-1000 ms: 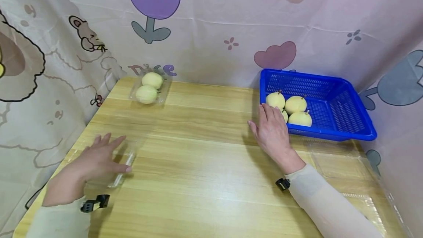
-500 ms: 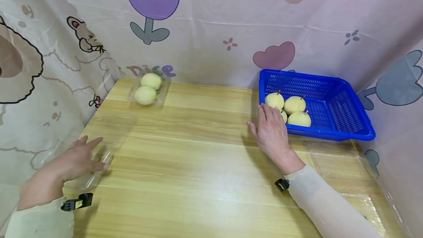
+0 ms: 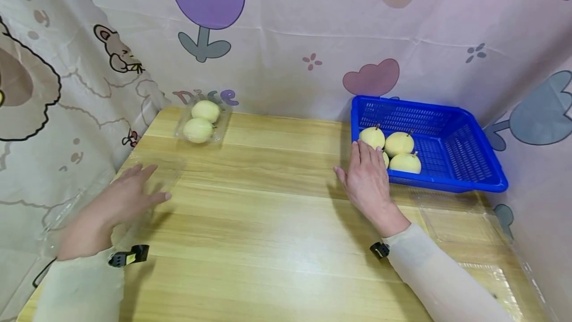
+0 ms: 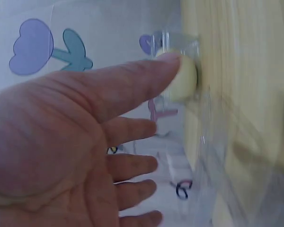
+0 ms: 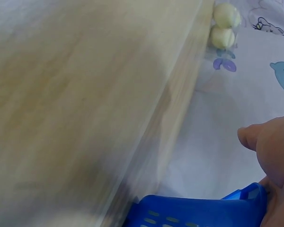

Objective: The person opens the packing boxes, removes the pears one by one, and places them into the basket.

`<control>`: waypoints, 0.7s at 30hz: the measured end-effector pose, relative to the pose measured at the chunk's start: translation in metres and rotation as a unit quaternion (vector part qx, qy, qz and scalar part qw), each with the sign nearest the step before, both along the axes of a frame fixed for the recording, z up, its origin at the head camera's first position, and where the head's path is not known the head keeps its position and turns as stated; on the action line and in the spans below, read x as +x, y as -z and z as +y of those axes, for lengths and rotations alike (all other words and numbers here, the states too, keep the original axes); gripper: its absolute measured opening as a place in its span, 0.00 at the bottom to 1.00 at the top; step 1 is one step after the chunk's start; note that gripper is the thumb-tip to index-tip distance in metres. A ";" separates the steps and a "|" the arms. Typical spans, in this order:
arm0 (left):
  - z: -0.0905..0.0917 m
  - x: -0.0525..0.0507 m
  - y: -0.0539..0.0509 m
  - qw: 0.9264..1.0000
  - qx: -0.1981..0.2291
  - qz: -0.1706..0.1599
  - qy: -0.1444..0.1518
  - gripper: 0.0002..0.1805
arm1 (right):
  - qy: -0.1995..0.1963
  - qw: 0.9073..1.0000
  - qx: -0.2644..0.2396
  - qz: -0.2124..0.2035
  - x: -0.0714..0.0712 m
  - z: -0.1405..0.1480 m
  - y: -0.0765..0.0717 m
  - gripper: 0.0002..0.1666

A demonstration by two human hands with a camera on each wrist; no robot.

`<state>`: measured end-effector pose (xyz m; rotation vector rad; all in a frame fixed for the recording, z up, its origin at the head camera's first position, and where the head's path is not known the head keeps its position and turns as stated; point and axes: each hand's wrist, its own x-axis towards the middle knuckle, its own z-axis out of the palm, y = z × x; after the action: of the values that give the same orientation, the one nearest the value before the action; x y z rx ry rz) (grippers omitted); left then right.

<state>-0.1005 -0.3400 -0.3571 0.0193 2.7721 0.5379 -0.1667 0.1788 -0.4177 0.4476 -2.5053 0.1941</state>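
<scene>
1. Got the left hand (image 3: 115,199) wide: fingers straight and spread, thumb sticking out sideways. Kinda blurry in the head view.
2. Spotted some see-through packaging (image 3: 172,172) below that left hand and just past its fingertips. Can't tell about contact, honestly.
3. Farther out from the left hand, near the back edge of the wooden table (image 3: 268,212): a clear container (image 3: 224,125) with two pale pears (image 3: 198,130) inside, close together.
4. Got the right hand (image 3: 368,179) pretty wide too, fingers extended together over one corner of a blue basket (image 3: 447,183), thumb held away outside the rim.
5. Right at the right hand's fingertips, inside the basket: four yellow pears (image 3: 399,144), one partly covered by that hand.
6. Off to the right of the right hand, beside the sleeve (image 3: 429,257): clear plastic trays (image 3: 462,220), hard to make out.
7. Beyond both hands: a cloth backdrop (image 3: 277,78) with flower prints.
</scene>
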 end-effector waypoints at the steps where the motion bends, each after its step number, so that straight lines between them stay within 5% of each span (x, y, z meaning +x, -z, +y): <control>1: 0.004 -0.004 -0.001 1.000 -0.003 0.010 0.002 0.56 | 0.003 1.000 0.003 -0.003 0.000 -0.001 0.000 0.46; 13: 0.040 -0.048 0.005 0.995 0.026 0.097 0.015 0.54 | 0.017 0.999 0.031 0.006 0.001 -0.001 -0.001 0.50; 21: 0.050 -0.080 0.008 0.994 0.019 0.106 0.025 0.62 | 0.020 0.999 0.035 0.002 0.002 -0.001 0.000 0.50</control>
<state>-0.1801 -0.2901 -0.3652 0.1635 2.9563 0.6084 -0.1652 0.1774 -0.4175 0.4242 -2.5203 0.0901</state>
